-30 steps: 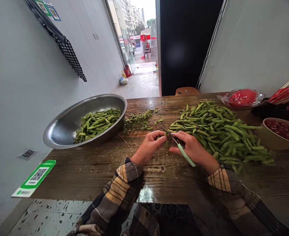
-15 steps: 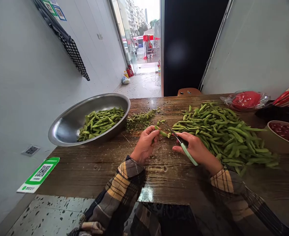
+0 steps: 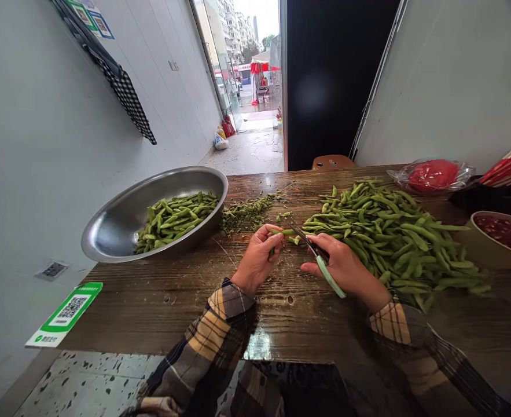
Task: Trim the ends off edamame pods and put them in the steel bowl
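Pod and scissors at the fingertips, as seen from within the room. The left hand (image 3: 257, 260) is clamped on a green pod (image 3: 287, 232), pinched between thumb and forefinger; the free end points toward the right hand and meets the line of the scissors' blades. Whether the blades touch it, I cannot tell. The right hand (image 3: 346, 263) is closed about the scissors (image 3: 331, 278), which have pale green handles, the thumb lying apart from the forefinger. Just beyond the fingers, small green trimmings (image 3: 246, 214) lie scattered on the dark wooden table (image 3: 172, 313). To the right, beside the right hand, spreads a heap of pods (image 3: 394, 237); to the left stands a steel basin (image 3: 116, 223) holding further pods (image 3: 177, 217). Farther right are a bowl (image 3: 485, 253) of dark red contents and a red item in clear plastic (image 3: 433, 175). Labels: at the table's left end, a green-and-white card (image 3: 66, 313) bears a QR code above a round green logo and small characters I cannot read with certainty; on the wall, a grey square code (image 3: 52, 270) and, higher, green and blue code sheets (image 3: 92, 20), their lettering too small to read
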{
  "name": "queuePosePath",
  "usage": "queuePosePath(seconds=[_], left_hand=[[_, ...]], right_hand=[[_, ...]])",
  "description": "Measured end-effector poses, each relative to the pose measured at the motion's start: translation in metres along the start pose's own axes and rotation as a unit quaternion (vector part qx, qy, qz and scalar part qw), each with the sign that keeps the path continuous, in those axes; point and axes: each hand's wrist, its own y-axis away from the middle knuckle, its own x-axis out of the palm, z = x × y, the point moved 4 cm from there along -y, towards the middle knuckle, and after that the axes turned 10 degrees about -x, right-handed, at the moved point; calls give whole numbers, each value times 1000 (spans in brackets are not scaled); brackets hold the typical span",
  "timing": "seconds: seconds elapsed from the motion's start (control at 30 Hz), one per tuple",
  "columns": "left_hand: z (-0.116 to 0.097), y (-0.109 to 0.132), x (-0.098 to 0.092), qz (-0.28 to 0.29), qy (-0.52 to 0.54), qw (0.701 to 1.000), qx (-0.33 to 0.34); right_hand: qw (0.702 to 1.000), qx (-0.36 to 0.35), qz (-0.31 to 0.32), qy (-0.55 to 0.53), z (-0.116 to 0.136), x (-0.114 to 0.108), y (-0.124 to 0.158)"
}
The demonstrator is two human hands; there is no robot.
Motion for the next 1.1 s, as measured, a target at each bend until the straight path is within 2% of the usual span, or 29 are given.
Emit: queuePosePath(seconds=[0.33,0.5,0.63,0.8,0.87,0.97,1.03,1.1], left_hand=[[10,1,6,11,13,999,-38],[6,-1,4,7,28,999,-31],[-1,-3,-1,-20,62,998,-16],[-3,-8,-9,-33,105,993,-53],[-2,-12,-9,-37,59,996,-56],[-1,-18,-4,-45,-129,991,2],[0,-23,0,-67,-287,953,70],[2,-27,3,-80,-413,899,125]], right_hand=[[996,-40,-82,10,-1,7,0],[998,-24,-58,24,0,4,0],[999,-12,-38,30,0,1,0],[993,24,-111,32,-7,-14,-2],[991,36,-123,25,-10,-17,-2],[991,33,-127,17,-9,-18,-3],[992,34,-122,17,-8,-17,-4],[992,37,-119,16,-8,-16,-4]])
